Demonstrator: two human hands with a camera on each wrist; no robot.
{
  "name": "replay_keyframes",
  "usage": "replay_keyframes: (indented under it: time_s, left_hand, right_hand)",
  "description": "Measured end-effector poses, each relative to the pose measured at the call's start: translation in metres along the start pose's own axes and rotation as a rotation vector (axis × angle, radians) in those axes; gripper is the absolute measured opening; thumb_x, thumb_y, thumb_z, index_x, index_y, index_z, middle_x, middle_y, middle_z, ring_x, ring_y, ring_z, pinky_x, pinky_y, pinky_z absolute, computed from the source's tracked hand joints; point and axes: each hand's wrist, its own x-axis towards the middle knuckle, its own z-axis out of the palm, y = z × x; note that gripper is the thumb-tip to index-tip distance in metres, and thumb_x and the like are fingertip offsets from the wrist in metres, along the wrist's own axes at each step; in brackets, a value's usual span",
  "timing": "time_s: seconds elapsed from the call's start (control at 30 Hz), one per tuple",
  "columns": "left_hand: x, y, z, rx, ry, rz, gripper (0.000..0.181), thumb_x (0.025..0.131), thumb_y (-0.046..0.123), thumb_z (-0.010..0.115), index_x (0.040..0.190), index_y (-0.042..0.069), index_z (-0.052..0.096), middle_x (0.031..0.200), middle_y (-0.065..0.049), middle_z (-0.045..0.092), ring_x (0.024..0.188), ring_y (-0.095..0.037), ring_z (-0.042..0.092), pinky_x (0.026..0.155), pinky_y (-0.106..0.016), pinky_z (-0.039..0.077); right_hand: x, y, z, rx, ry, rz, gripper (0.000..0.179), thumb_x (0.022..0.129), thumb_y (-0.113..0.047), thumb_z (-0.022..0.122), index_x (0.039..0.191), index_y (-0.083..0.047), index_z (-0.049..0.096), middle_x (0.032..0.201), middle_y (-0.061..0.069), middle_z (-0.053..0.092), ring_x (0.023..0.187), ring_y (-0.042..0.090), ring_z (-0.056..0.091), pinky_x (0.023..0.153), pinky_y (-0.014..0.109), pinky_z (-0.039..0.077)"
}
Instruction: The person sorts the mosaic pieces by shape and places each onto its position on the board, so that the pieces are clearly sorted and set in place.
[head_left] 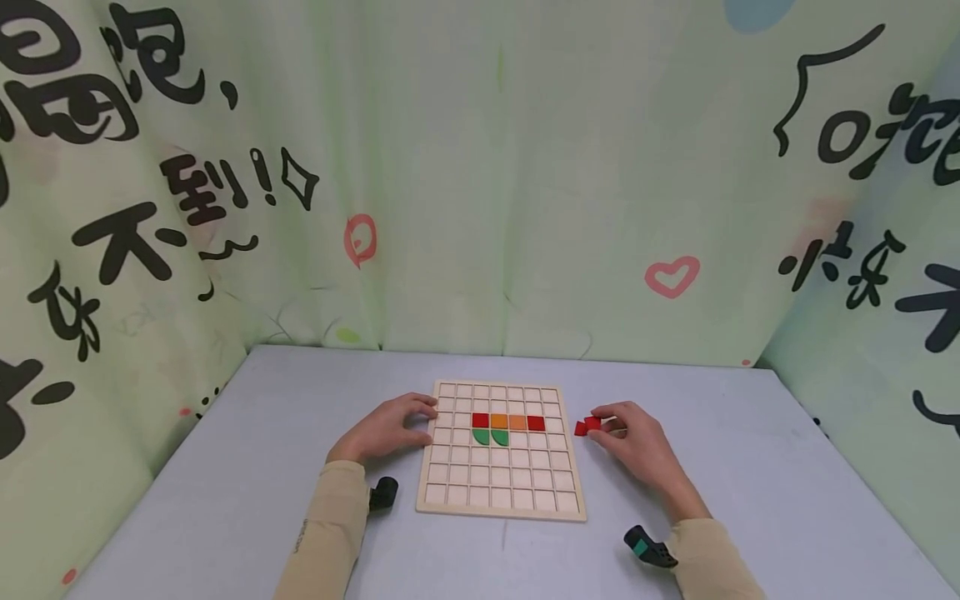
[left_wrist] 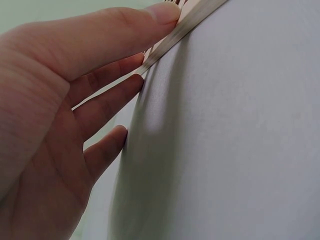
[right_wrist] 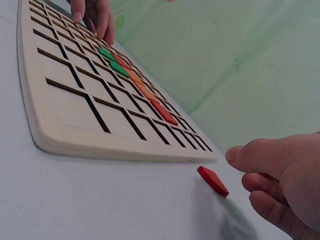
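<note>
A pale wooden grid board [head_left: 457, 504] lies on the table. Across one of its rows run a red square [head_left: 480, 420], two orange squares [head_left: 508, 422] and another red square [head_left: 536, 423]. Just below, at the left of that row, sit two green rounded pieces [head_left: 490, 437]. With fairly straight fingers, my left hand [head_left: 388, 427] touches the board's left edge, thumb tip at the rim in the left wrist view. Right of the board, my right hand [head_left: 633, 437] pinches a red tile [head_left: 592, 422]. A second red tile [head_left: 581, 428] shows beside it; the right wrist view shows one tilted red tile [right_wrist: 212, 181].
The white table [head_left: 285, 550] extends around the board. Behind it and on both sides hangs a pale green curtain [head_left: 450, 208] with dark lettering. Black wrist devices show by the left sleeve [head_left: 383, 494] and by the right sleeve [head_left: 712, 558].
</note>
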Motion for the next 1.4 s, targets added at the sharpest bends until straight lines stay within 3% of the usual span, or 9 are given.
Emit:
replay_keyframes:
  time_s: [0.37, 0.57, 0.9, 1.4]
  left_hand:
    - [0.0, -0.002, -0.004, -0.019, 0.001, 0.009, 0.031, 0.083, 0.012, 0.077, 0.113, 0.009, 0.069, 0.14, -0.001, 0.053, 0.137, -0.027, 0.04, 0.113, -0.043, 0.034]
    - [0.001, -0.003, -0.004, -0.019, -0.002, 0.016, 0.031, 0.083, 0.012, 0.078, 0.113, 0.009, 0.069, 0.139, -0.002, 0.053, 0.136, -0.028, 0.04, 0.113, -0.044, 0.034]
    - [0.002, 0.0, -0.003, -0.006, -0.008, 0.006, 0.032, 0.084, 0.013, 0.077, 0.114, 0.009, 0.069, 0.14, -0.002, 0.052, 0.136, -0.026, 0.04, 0.113, -0.043, 0.034]
    - [0.001, 0.0, -0.001, -0.011, 0.0, -0.018, 0.033, 0.083, 0.014, 0.078, 0.114, 0.01, 0.069, 0.14, 0.0, 0.052, 0.137, -0.025, 0.04, 0.113, -0.042, 0.034]
  right_hand:
    - [0.006, -0.032, 0.013, 0.065, 0.023, -0.021, 0.034, 0.084, -0.012, 0.077, 0.116, -0.005, 0.067, 0.112, 0.011, 0.06, 0.09, 0.02, 0.06, 0.08, 0.033, 0.058]
    - [0.004, -0.045, 0.023, 0.079, 0.005, -0.003, 0.035, 0.083, -0.014, 0.079, 0.114, -0.005, 0.068, 0.107, 0.008, 0.059, 0.085, 0.018, 0.058, 0.072, 0.023, 0.054]
    - [0.005, -0.06, 0.042, 0.147, -0.019, -0.017, 0.029, 0.082, -0.01, 0.079, 0.109, -0.006, 0.069, 0.106, 0.006, 0.06, 0.092, 0.018, 0.063, 0.077, 0.028, 0.056]
    - [0.009, -0.072, 0.056, 0.146, -0.039, 0.086, 0.026, 0.084, -0.014, 0.077, 0.107, -0.006, 0.069, 0.101, 0.005, 0.06, 0.088, 0.019, 0.058, 0.072, 0.029, 0.052]
